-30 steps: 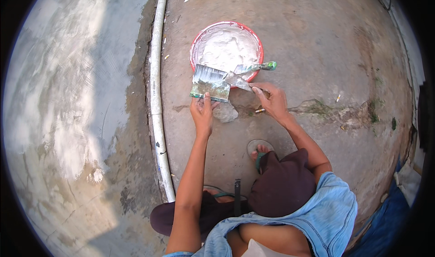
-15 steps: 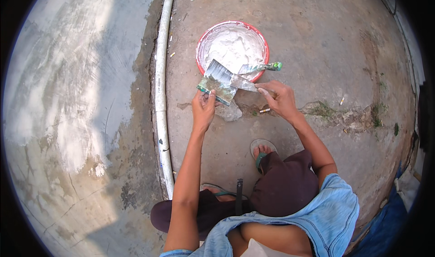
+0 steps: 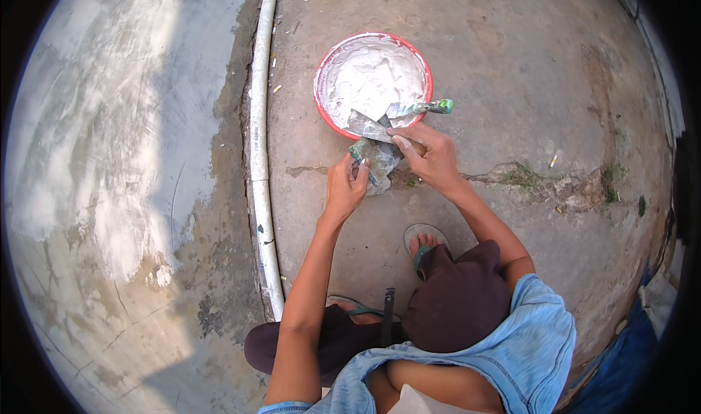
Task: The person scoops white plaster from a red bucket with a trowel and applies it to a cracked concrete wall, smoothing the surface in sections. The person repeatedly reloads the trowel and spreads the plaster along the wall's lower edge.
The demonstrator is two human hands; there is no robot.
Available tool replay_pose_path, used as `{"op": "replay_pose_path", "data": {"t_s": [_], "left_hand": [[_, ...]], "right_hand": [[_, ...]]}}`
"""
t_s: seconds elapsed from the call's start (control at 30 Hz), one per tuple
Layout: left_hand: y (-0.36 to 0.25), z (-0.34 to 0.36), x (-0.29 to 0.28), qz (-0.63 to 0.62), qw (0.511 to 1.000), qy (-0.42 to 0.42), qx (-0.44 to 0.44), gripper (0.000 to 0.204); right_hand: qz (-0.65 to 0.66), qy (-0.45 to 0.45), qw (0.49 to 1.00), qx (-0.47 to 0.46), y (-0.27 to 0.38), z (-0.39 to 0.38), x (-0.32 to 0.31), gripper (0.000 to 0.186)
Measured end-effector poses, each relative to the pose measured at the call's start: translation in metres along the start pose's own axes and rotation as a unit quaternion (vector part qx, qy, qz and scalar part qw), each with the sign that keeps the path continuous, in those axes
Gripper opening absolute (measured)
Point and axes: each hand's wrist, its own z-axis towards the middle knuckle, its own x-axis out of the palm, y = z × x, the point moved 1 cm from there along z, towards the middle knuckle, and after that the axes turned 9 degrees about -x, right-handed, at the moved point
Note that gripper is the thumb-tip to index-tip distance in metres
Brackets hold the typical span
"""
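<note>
My left hand [image 3: 346, 188] is closed on the green edge of a wide scraper [image 3: 377, 157], just on my side of a red-rimmed basin [image 3: 318, 101]. The scraper's face is smeared with dirt and old filler. In my right hand [image 3: 431, 157] is a smaller putty knife [image 3: 369, 127], its blade pointing left over the near rim of the basin. The two blades overlap; I cannot tell whether they touch. White putty [image 3: 376, 78] fills much of the basin. Across its right rim lies another tool with a green handle [image 3: 439, 106], its blade in the basin.
A white pipe [image 3: 260, 136] runs along the ground at the left, beside a patchy, white-smeared concrete surface [image 3: 124, 144]. A crack with weeds [image 3: 522, 174] crosses the floor at the right. My sandalled foot [image 3: 423, 242] is below my hands. Blue sheeting [image 3: 621, 355] lies at the lower right.
My left hand has shifted right and a little down, tilting the wide scraper. My right hand has moved left, bringing the putty knife's blade up over the basin's near rim.
</note>
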Motion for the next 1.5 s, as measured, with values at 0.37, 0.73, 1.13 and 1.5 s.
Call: {"op": "replay_pose_path", "data": {"t_s": [0.37, 0.73, 1.13, 1.5], "left_hand": [[-0.039, -0.006, -0.021, -0.273, 0.959, -0.065, -0.046, 0.028], [-0.026, -0.020, 0.003, -0.129, 0.991, -0.019, -0.028, 0.029], [-0.027, -0.012, -0.035, -0.211, 0.970, -0.108, -0.053, 0.027], [-0.021, -0.020, -0.003, -0.080, 0.991, -0.105, -0.027, 0.029]], "right_hand": [[-0.003, 0.012, 0.996, 0.091, -0.014, -0.019, -0.031, 0.021], [0.001, 0.005, 0.998, 0.058, -0.007, -0.007, -0.007, 0.021], [0.061, 0.110, 0.974, 0.187, -0.017, -0.033, -0.031, 0.024], [0.037, -0.008, 0.999, 0.029, -0.005, -0.010, -0.003, 0.022]]}}
